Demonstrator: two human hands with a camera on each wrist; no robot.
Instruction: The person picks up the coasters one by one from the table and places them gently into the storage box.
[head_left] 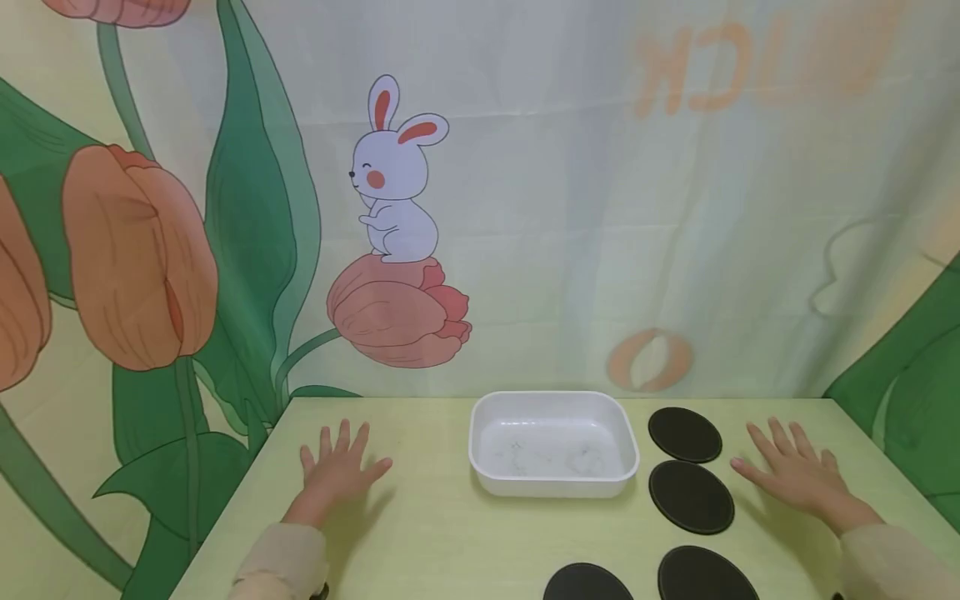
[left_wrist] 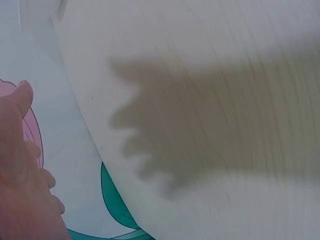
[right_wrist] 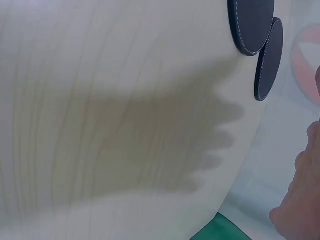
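My left hand [head_left: 336,468] hovers over the left part of the table, fingers spread and nothing held; its shadow falls on the wood in the left wrist view. On the other side my right hand [head_left: 798,475] is likewise raised with spread fingers, holding nothing. Nearest to it are round black coasters with stitched rims: one at the back [head_left: 685,434], one just in front of it [head_left: 692,497], and another farther forward [head_left: 707,575]. A fourth coaster [head_left: 587,583] is cut off by the bottom edge. Between the hands stands a white rectangular dish [head_left: 553,487] with marks visible on its floor.
The pale wood-grain table [head_left: 427,533] ends at a hanging cloth backdrop [head_left: 525,250] printed with tulips and a white rabbit. The dish stands close to the table's back edge. Both sleeves [head_left: 281,554] are light beige.
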